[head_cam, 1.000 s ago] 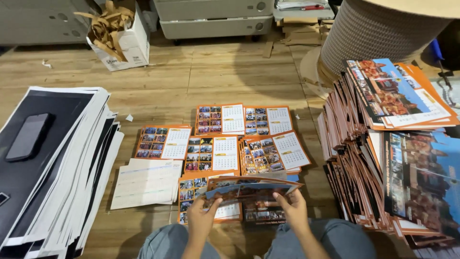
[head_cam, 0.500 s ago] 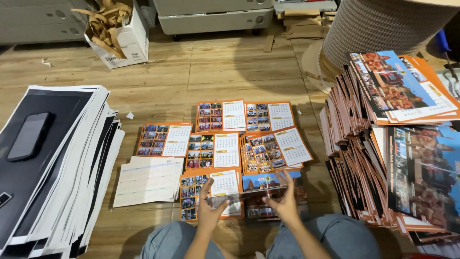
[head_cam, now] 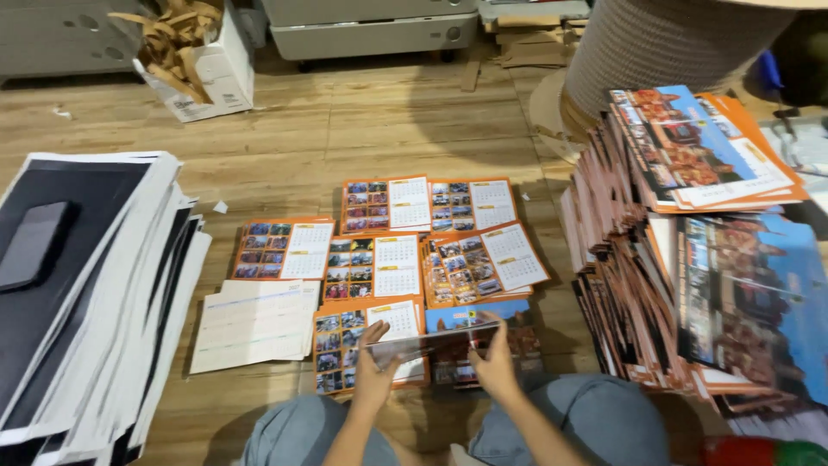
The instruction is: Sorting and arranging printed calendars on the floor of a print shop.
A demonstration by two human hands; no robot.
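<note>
A tall stack of glossy black and white sheets sits at the left on the wooden plank floor, a dark flat phone lying on top. Orange calendar pages lie spread flat in the middle. The left hand and right hand each pinch an end of one shiny sheet, fingers closed on its edges, just above the nearest pages. At the right, leaning piles of colourful prints crowd close.

Left hand and right hand grip a glossy sheet at 6 o'clock. Calendar pages centre; tall printed stack at 3 o'clock.
</note>
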